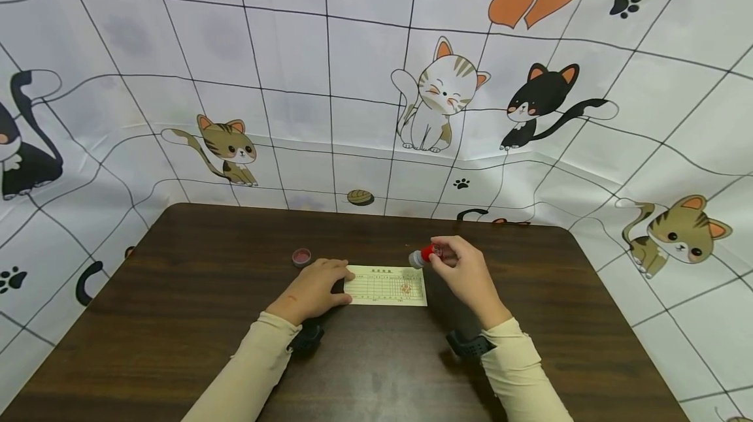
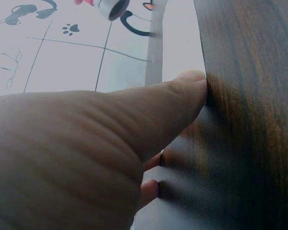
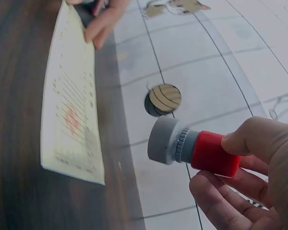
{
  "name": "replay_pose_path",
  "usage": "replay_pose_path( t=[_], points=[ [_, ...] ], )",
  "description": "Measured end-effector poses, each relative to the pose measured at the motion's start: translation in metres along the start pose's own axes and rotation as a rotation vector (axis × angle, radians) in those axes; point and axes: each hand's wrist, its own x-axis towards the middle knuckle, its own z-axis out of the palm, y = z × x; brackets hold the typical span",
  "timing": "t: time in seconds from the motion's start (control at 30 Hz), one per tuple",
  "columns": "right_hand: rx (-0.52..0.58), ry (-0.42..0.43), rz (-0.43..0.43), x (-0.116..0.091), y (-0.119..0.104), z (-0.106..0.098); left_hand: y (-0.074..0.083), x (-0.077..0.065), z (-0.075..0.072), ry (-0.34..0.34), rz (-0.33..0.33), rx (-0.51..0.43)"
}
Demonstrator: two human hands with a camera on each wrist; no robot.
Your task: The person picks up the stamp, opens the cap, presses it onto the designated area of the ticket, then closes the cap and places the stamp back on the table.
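stamp [image 3: 194, 147] is showing a glossy red grip, grey ridged collar & wider rounded grey head w/ a dark end face; it's hanging nr the far right corner of the pale yellow slip [image 1: 376, 287], raised & apart from it, tilting head-down to the left

right hand [image 1: 465, 272] is pinching the red grip btwn thumb & fingers; left hand [image 1: 314, 286] is lying relaxed, fingers uncurled, thumb resting on the slip's near left corner

slip is lying toward the table's [image 1: 176, 330] far edge, carrying a printed grid & red mark [image 1: 406, 289] nr its right edge

small round container [image 1: 302, 257] is sitting just beyond left hand, showing dull red inside, too small to tell what
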Motion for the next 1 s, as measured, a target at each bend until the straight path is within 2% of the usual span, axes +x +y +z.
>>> replay_pose_path(
  t=[0.2, 0.5, 1.0],
  points=[
    [0.092, 0.020, 0.060, 0.001, 0.004, -0.010, 0.000, 0.001, 0.001, 0.006, 0.004, 0.002],
    [0.152, 0.027, 0.084, 0.002, 0.011, -0.003, -0.001, 0.001, 0.002, -0.002, 0.003, 0.032],
    [0.122, 0.036, 0.131, 0.002, 0.020, 0.001, -0.001, 0.000, 0.001, -0.011, 0.013, 0.040]
  ],
)
